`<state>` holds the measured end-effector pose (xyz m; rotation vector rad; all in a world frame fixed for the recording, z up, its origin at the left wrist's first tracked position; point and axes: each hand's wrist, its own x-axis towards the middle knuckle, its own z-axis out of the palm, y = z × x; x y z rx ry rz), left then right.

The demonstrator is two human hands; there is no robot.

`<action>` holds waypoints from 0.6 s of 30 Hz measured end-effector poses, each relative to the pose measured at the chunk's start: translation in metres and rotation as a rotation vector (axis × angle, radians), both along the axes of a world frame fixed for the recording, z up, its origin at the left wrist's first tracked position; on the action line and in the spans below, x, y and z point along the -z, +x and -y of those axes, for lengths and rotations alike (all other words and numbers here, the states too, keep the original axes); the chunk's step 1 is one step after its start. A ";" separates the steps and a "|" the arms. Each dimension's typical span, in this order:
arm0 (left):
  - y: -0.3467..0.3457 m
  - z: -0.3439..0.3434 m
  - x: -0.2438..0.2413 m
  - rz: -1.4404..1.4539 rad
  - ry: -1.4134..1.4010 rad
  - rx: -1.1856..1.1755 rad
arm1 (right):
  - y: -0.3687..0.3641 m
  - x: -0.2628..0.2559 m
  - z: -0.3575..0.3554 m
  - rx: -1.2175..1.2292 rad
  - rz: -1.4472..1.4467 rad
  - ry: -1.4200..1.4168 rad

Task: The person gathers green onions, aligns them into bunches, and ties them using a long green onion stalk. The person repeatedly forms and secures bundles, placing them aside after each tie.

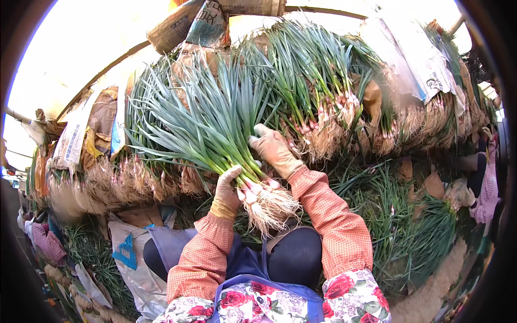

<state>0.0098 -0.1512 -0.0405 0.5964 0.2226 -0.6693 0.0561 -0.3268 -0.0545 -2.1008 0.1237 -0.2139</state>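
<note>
My gloved left hand (227,189) grips a bunch of green garlic plants (218,141) near its pale pinkish stem bases. The long blue-green leaves fan up and to the left, and the stringy roots (268,208) hang over my knees. My right hand (274,149), in a pale glove, lies against the right side of the bunch with thumb and fingers partly spread; whether some fingers behind the stems hold them cannot be seen. Beyond the right hand, more plants (323,101) lie on the pile with their roots towards me.
A long heaped row of plants (428,117) curves across in front, partly covered by printed sacks (408,60). Loose leaves (391,218) cover the ground at right. A plastic sack (137,266) lies by my left knee. Other people are at the far right (486,181) and far left (46,242).
</note>
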 end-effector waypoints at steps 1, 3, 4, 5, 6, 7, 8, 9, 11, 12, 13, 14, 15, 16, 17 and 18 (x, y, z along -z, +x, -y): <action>0.002 -0.003 0.012 -0.011 0.030 -0.050 | -0.004 -0.004 -0.008 -0.036 0.178 -0.213; 0.009 -0.005 0.027 -0.033 0.058 -0.105 | -0.005 -0.003 -0.006 -0.149 0.423 -0.326; 0.010 -0.005 0.027 -0.049 0.061 -0.112 | -0.010 -0.011 -0.004 -0.241 0.447 -0.252; 0.010 -0.006 0.026 -0.062 0.031 -0.114 | -0.017 -0.017 -0.003 -0.333 0.472 -0.177; 0.008 -0.002 0.022 -0.078 -0.005 -0.108 | -0.026 -0.016 0.001 -0.417 0.278 0.288; 0.006 0.001 0.007 -0.091 -0.069 -0.101 | -0.037 -0.033 0.006 -0.391 -0.020 0.551; 0.005 -0.002 -0.005 -0.077 -0.119 -0.062 | -0.037 -0.018 0.011 -0.299 0.164 0.685; 0.003 -0.003 -0.013 -0.060 -0.178 -0.023 | -0.037 -0.016 0.022 -0.189 0.127 1.049; -0.002 -0.004 -0.019 -0.116 -0.418 0.039 | -0.033 -0.001 0.043 0.021 0.088 1.336; -0.003 -0.008 -0.013 -0.111 -0.345 0.031 | -0.028 0.001 0.041 -0.072 -0.099 1.275; -0.004 -0.010 -0.009 -0.104 -0.276 0.021 | -0.022 -0.008 0.035 -0.165 -0.284 1.201; -0.004 -0.010 -0.007 -0.079 -0.264 0.033 | -0.014 -0.017 0.021 -0.155 -0.378 1.018; -0.005 -0.015 -0.006 -0.111 -0.237 0.036 | -0.008 -0.014 0.008 -0.166 -0.360 1.012; -0.007 -0.016 -0.009 -0.064 -0.162 0.008 | -0.003 -0.011 -0.004 -0.168 -0.344 1.003; -0.009 -0.017 -0.012 -0.016 -0.087 -0.019 | -0.002 -0.010 -0.005 -0.167 -0.273 0.780; -0.008 -0.023 -0.006 -0.046 -0.048 -0.044 | 0.001 -0.011 -0.010 -0.153 -0.208 0.553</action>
